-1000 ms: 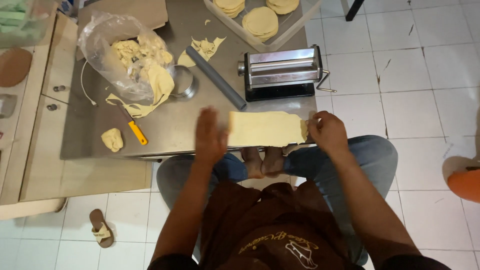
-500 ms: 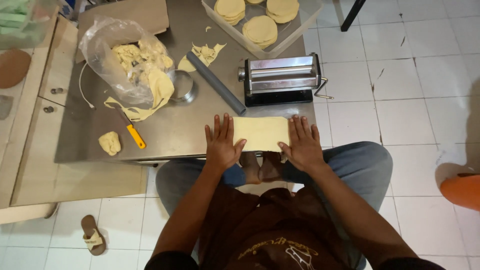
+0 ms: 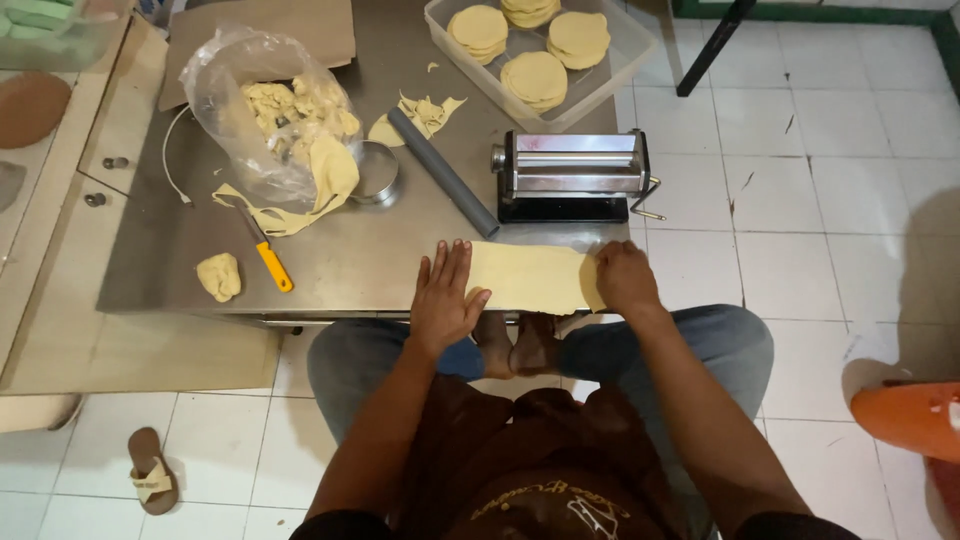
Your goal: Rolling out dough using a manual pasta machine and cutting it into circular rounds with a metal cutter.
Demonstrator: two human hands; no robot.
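A flat rectangular sheet of yellow dough (image 3: 530, 276) lies at the near edge of the low steel table (image 3: 350, 255), just in front of a metal pasta roller (image 3: 572, 176). My left hand (image 3: 445, 295) rests flat, fingers spread, on the sheet's left end. My right hand (image 3: 623, 278) is curled over the sheet's right end, where the edge looks folded up under the fingers. I sit on the floor with my legs under the table.
A grey rolling pin (image 3: 442, 171) lies left of the roller. A plastic bag of dough scraps (image 3: 275, 115), a round metal cutter (image 3: 378, 172), a yellow-handled knife (image 3: 262, 250) and a dough lump (image 3: 219, 275) sit further left. A clear tub of round dough discs (image 3: 535, 50) stands behind.
One second ago both hands held the sheet lifted over the table edge. They laid it down, pressed flat on it, and now the right hand curls at the right end.
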